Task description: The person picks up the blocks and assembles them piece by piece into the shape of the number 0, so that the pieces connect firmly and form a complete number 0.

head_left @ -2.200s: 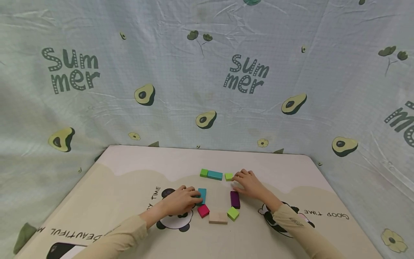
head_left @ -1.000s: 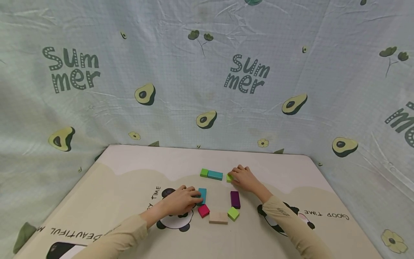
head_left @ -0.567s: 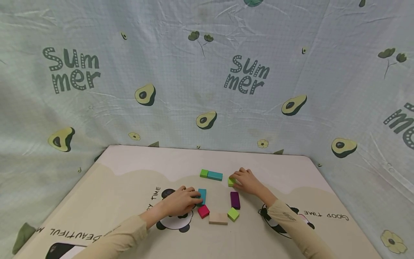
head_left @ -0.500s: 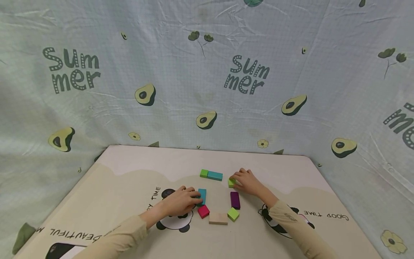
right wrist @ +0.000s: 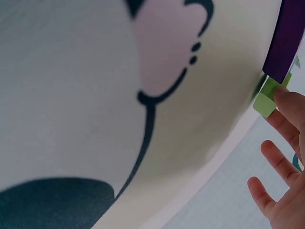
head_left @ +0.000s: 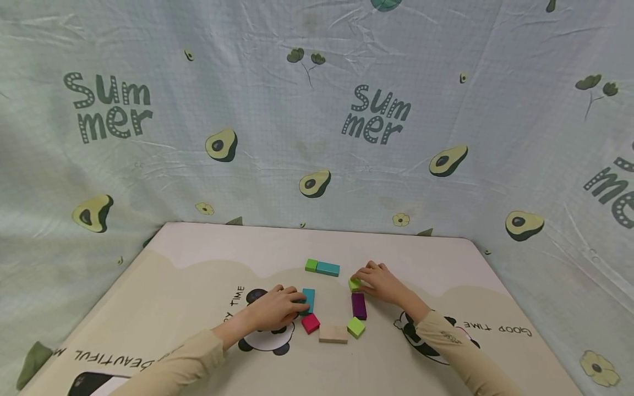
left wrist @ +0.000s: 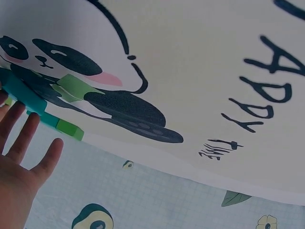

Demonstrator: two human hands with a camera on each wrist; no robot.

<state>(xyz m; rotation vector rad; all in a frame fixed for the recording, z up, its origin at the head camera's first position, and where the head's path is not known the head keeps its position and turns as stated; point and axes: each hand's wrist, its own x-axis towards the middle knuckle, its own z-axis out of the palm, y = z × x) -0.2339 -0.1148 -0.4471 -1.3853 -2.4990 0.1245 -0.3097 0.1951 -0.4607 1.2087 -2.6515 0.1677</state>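
My left hand (head_left: pixel 277 307) rests its fingertips on the left side of a teal block (head_left: pixel 309 300). In the left wrist view, the visible fingers (left wrist: pixel 46 157) are straight and spread beside that block (left wrist: pixel 24 93); the thumb is out of view there. My right hand (head_left: pixel 383 283) pinches a yellow-green block (head_left: pixel 354 284) between thumb and index finger, at the far end of a purple block (head_left: pixel 359 306). Up close in the right wrist view, the green block (right wrist: pixel 265 104) sits right by the purple block's end (right wrist: pixel 283 43), while the other fingers stick out.
A green block (head_left: pixel 311 265) and a teal block (head_left: pixel 328 268) lie end to end at the back. Nearer are a red block (head_left: pixel 310 323), a plain wooden block (head_left: pixel 333 334) and another yellow-green block (head_left: pixel 356 327). The tabletop (head_left: pixel 198 275) carries panda prints; a patterned curtain (head_left: pixel 267 110) hangs behind.
My right hand has taken hold of the yellow-green block and slid it toward me, from beside the back teal block to the purple block's far end. My left hand has stayed put.
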